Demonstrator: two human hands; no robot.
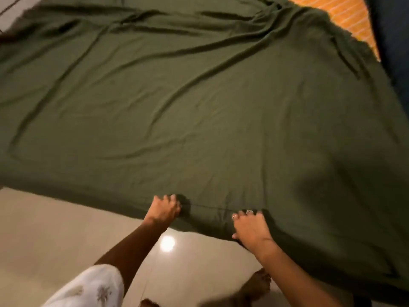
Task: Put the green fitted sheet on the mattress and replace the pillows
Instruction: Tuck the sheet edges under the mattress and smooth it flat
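Note:
The dark green fitted sheet [199, 103] lies spread and wrinkled across almost the whole mattress. An orange striped patch of bare mattress [345, 16] shows at the far right corner. My left hand [164, 208] grips a bunch of the sheet at its near edge. My right hand [251, 229], with rings on two fingers, clutches the same hem a little to the right, thumb under the cloth. The sheet's near edge hangs over the side of the bed. No pillows are in view.
A glossy pale tiled floor [55, 235] lies below the bed's near edge, with a lamp's reflection [167, 243] on it. My bare feet [254, 286] stand close to the bed. A dark blue surface [391, 41] rises at the far right.

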